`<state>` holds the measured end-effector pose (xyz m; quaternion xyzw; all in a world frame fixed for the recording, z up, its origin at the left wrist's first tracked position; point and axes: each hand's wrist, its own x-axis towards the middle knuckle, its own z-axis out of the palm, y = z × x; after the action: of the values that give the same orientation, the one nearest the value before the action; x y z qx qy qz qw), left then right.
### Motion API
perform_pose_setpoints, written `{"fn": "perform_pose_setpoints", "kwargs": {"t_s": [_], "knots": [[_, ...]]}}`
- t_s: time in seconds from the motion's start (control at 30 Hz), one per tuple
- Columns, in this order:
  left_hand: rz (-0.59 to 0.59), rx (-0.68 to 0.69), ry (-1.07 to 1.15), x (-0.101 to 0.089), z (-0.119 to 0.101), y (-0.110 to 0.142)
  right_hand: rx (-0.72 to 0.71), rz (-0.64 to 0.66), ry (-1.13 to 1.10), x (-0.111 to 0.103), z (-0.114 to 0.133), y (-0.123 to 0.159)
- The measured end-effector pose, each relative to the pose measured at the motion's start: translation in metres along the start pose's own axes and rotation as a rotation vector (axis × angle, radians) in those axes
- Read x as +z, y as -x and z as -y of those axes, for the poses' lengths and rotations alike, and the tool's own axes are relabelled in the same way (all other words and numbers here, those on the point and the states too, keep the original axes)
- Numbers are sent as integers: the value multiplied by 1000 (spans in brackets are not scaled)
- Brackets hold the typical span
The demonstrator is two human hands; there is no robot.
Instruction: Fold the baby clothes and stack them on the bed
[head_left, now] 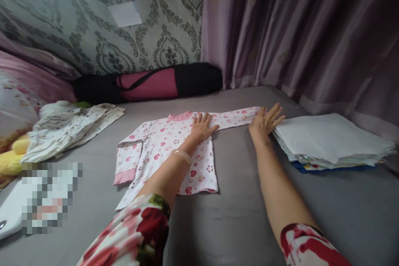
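A small white long-sleeved shirt (165, 141) with pink hearts and a pink collar lies spread on the grey bed sheet (230, 216). My left hand (202, 126) rests flat on its right shoulder area, fingers spread. At the end of the sleeve stretched out to the right, my right hand (264, 120) touches the cuff end with its fingers extended; the cuff itself is mostly hidden behind it. The other sleeve bends downward on the left, its pink cuff in sight. My left forearm covers part of the shirt's front.
A stack of folded white cloths (333, 139) lies just right of my right hand. Rumpled patterned clothes (71, 129) and a yellow plush item (12, 160) are at the left, above a blurred-out white object (18, 203). A black and maroon long bag (149, 83) lines the wall beside purple curtains (249, 25).
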<state>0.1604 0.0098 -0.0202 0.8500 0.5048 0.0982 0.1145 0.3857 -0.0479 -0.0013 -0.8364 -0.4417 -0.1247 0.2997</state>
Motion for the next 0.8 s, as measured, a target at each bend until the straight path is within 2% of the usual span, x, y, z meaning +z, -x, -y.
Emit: {"fn": "perform_pose_setpoints", "kwargs": {"t_s": [0.07, 0.1, 0.27, 0.37, 0.47, 0.63, 0.8], "knots": [[-3, -1, -5, 2, 1, -1, -51, 22, -22, -2, 7, 1], [-5, -2, -8, 3, 1, -1, -110, 76, -33, -1, 12, 3], [-34, -2, -28, 8, 3, -2, -559, 549, -137, 10, 54, 26], [-32, 5, -59, 9, 3, -1, -663, 730, -141, 19, 71, 41], [-34, -6, -56, 9, 3, -1, -628, 774, -73, 24, 69, 42], [-54, -7, -31, 9, 2, -1, -496, 693, 42, 31, 42, 21], [-54, -3, -24, 10, 4, -2, -278, 595, 89, 34, 11, 0]]}}
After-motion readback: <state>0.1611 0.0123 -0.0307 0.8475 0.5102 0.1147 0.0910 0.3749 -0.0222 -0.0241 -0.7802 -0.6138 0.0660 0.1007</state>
